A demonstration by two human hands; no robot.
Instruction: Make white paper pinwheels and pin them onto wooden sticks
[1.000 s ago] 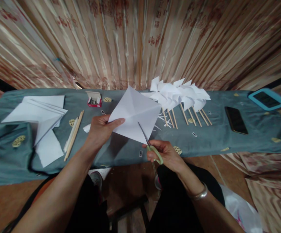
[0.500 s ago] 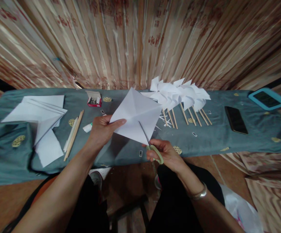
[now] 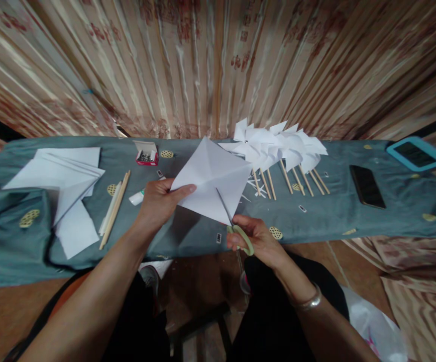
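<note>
My left hand [image 3: 161, 201] pinches the left corner of a creased white paper square [image 3: 199, 173], thumb on top and the other fingers beneath. The square is held up over the cloth, one corner toward me. In my right hand [image 3: 253, 236] is a pair of scissors [image 3: 243, 240] with light green handles. One dark blade lies over the paper, from its near corner in toward the middle; the other blade is hidden under the sheet. Just behind the square lie several white paper pinwheels [image 3: 278, 146] on wooden sticks, partly overlapping one another.
On the blue-green cloth [image 3: 188, 241] at left are white paper sheets [image 3: 67, 176] and wooden sticks [image 3: 116, 211]. A red box of small metal pins [image 3: 146, 155] stands behind a small white tube [image 3: 136, 197]. Rightward lie a black phone [image 3: 367, 186] and a blue-framed device [image 3: 417, 153].
Almost nothing differs. Both hands, the paper and the scissors keep the same position, and the whole view has shifted very slightly.
</note>
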